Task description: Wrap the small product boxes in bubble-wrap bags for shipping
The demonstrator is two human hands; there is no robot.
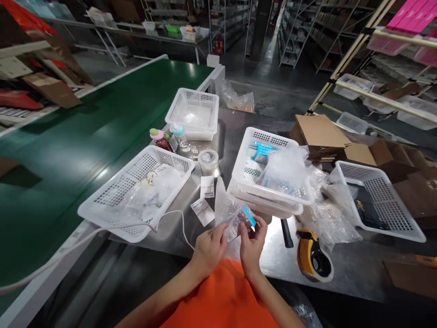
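Close to my body, my left hand pinches the edge of a sheet of bubble wrap. My right hand grips a small box with a bright blue end, partly covered by the wrap. The wrap stands up in a loose point above my left hand. Two printed white slips lie on the metal table just beyond my left hand. Behind my right hand stands a white basket holding blue-and-white boxes and more bubble wrap. The box's far side is hidden.
A white basket with clear bags sits left, crossed by a pale cable. A tape roll, bottles and another basket stand behind. A yellow tape dispenser lies right, near cardboard. A green conveyor belt runs left.
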